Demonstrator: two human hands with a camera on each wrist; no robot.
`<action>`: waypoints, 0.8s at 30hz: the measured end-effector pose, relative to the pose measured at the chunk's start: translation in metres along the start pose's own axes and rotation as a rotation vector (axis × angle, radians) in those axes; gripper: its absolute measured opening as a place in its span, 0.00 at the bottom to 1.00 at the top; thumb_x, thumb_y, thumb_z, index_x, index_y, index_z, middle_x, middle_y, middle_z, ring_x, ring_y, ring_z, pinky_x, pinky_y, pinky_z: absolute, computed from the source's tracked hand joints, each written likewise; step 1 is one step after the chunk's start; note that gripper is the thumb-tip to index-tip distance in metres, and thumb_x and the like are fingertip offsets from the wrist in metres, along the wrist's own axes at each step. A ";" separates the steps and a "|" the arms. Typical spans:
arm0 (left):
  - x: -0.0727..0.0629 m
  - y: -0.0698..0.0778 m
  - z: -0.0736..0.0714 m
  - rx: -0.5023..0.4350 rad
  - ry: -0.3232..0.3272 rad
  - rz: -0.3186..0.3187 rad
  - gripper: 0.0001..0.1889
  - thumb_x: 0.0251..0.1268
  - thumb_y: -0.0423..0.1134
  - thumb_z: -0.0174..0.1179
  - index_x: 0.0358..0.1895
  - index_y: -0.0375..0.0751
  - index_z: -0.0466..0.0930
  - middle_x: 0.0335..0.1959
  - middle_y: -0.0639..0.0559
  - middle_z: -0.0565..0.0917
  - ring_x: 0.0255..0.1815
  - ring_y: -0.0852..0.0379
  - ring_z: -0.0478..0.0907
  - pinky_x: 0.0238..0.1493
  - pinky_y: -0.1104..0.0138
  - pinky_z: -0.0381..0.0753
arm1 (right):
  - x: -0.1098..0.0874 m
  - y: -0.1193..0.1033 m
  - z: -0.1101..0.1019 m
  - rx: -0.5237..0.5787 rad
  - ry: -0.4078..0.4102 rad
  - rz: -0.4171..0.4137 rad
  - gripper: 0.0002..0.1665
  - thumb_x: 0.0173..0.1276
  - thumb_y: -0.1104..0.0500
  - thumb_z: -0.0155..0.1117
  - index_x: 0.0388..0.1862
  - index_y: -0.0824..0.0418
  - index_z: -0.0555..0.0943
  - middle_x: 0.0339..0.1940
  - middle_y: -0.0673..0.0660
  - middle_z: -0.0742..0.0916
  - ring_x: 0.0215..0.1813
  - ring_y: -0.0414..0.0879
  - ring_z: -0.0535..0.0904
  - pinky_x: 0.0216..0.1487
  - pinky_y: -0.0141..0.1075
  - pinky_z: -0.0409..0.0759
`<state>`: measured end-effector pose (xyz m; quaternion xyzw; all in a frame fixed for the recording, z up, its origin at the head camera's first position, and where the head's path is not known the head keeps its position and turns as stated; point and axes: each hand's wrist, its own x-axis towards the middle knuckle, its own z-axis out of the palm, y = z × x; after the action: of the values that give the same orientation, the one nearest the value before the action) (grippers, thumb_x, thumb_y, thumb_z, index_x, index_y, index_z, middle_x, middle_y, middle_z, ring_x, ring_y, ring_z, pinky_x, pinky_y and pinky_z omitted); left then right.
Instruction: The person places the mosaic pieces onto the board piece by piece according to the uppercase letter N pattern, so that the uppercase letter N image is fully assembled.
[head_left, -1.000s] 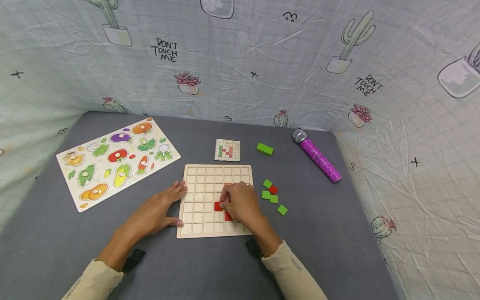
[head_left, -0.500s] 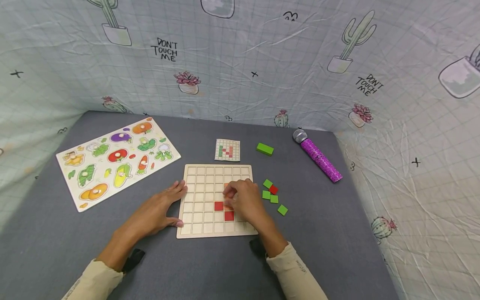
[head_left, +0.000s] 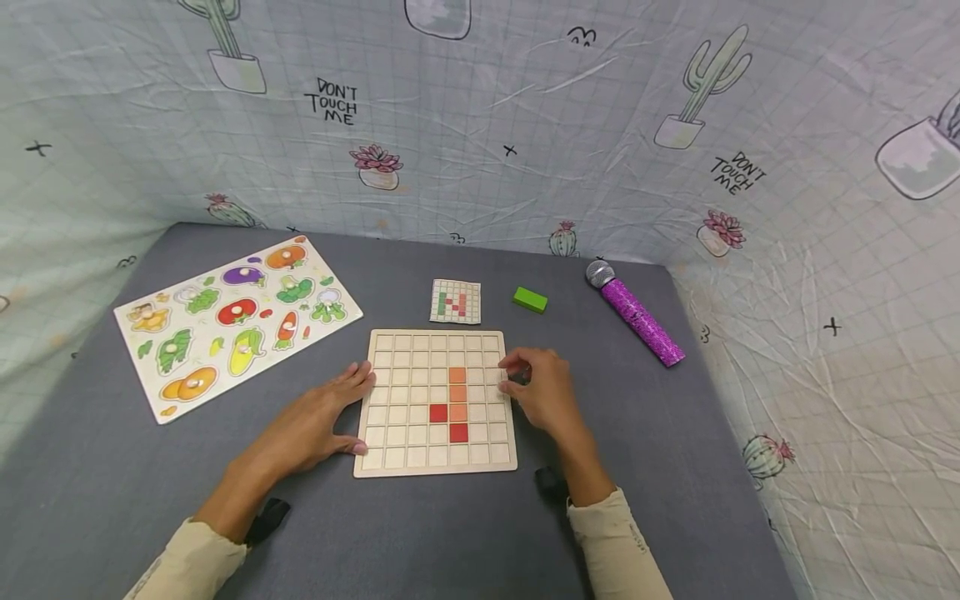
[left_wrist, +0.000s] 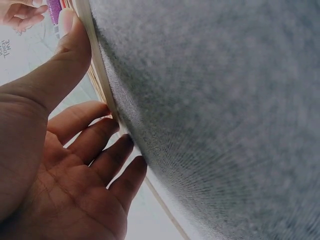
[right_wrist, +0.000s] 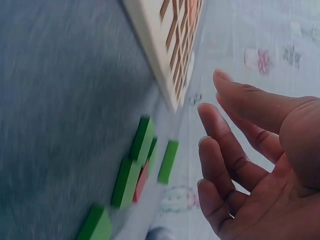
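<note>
A pale wooden grid board (head_left: 397, 414) lies in the middle of the head view. Three orange tiles (head_left: 457, 393) form a column in it, with a red tile (head_left: 438, 413) at the left and another red tile (head_left: 458, 432) below. My left hand (head_left: 318, 421) rests along the board's left edge, fingers extended and thumb spread. Over the right edge hovers my right hand (head_left: 547, 392), fingers loosely bent and holding nothing. Several green tiles (right_wrist: 126, 182) and a red tile (right_wrist: 141, 183) lie beyond the board in the right wrist view; that hand hides them in the head view.
Behind the board are a small pattern card (head_left: 455, 302) and a green block (head_left: 530, 300). A purple microphone (head_left: 637, 315) lies at the right, and a vegetable puzzle board (head_left: 213, 300) at the left. A printed cloth (head_left: 465, 108) hangs behind the table.
My right hand has moved off the orange and red tiles toward the board's right edge, uncovering the orange column and covering the loose tiles. My left hand has stayed in place.
</note>
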<state>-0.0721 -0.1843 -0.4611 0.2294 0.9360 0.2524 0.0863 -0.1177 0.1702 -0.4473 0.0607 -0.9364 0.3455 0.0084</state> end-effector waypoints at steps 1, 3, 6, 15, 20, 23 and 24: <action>0.000 0.000 0.000 0.001 -0.001 -0.001 0.56 0.48 0.48 0.84 0.81 0.33 0.65 0.85 0.36 0.62 0.85 0.32 0.59 0.75 0.36 0.69 | 0.000 0.004 -0.003 -0.002 0.010 0.008 0.16 0.57 0.64 0.85 0.45 0.56 0.91 0.38 0.56 0.91 0.43 0.56 0.80 0.54 0.49 0.72; 0.001 -0.001 0.001 0.003 -0.001 0.000 0.56 0.48 0.48 0.83 0.81 0.33 0.65 0.85 0.36 0.62 0.85 0.32 0.59 0.75 0.36 0.69 | 0.001 0.010 -0.008 -0.009 0.029 0.020 0.16 0.57 0.63 0.85 0.45 0.56 0.91 0.38 0.56 0.91 0.42 0.55 0.80 0.51 0.47 0.74; 0.001 -0.002 0.001 0.001 0.001 0.006 0.56 0.48 0.48 0.83 0.81 0.33 0.65 0.85 0.36 0.62 0.85 0.32 0.59 0.75 0.35 0.69 | 0.002 0.019 -0.016 -0.013 0.050 0.042 0.16 0.58 0.62 0.85 0.46 0.55 0.91 0.40 0.56 0.91 0.41 0.55 0.83 0.48 0.46 0.77; 0.001 -0.001 0.001 -0.003 0.006 0.007 0.56 0.48 0.48 0.84 0.81 0.33 0.65 0.85 0.36 0.62 0.85 0.32 0.59 0.75 0.35 0.68 | 0.003 0.035 -0.030 -0.047 0.057 0.109 0.18 0.59 0.61 0.85 0.47 0.58 0.91 0.40 0.58 0.91 0.44 0.55 0.85 0.52 0.50 0.77; 0.001 -0.001 0.001 -0.004 0.008 0.009 0.56 0.47 0.46 0.84 0.80 0.32 0.65 0.85 0.36 0.62 0.85 0.32 0.59 0.75 0.36 0.68 | 0.002 0.040 -0.034 -0.095 0.028 0.153 0.18 0.61 0.60 0.84 0.49 0.60 0.90 0.42 0.60 0.91 0.46 0.56 0.82 0.62 0.55 0.73; 0.001 -0.001 0.001 -0.002 0.006 0.006 0.56 0.47 0.46 0.84 0.80 0.32 0.66 0.84 0.36 0.62 0.85 0.32 0.59 0.75 0.36 0.69 | 0.002 0.042 -0.035 -0.128 0.004 0.184 0.18 0.62 0.59 0.83 0.50 0.60 0.90 0.42 0.59 0.91 0.47 0.57 0.81 0.68 0.58 0.70; 0.001 -0.001 0.001 -0.002 0.005 0.005 0.56 0.47 0.47 0.84 0.80 0.32 0.66 0.84 0.36 0.62 0.85 0.32 0.59 0.75 0.36 0.69 | 0.002 0.042 -0.035 -0.138 -0.002 0.192 0.17 0.62 0.59 0.83 0.50 0.61 0.90 0.42 0.59 0.91 0.48 0.57 0.82 0.69 0.59 0.70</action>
<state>-0.0728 -0.1847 -0.4629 0.2312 0.9353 0.2543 0.0838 -0.1253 0.2246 -0.4482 -0.0297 -0.9595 0.2794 -0.0215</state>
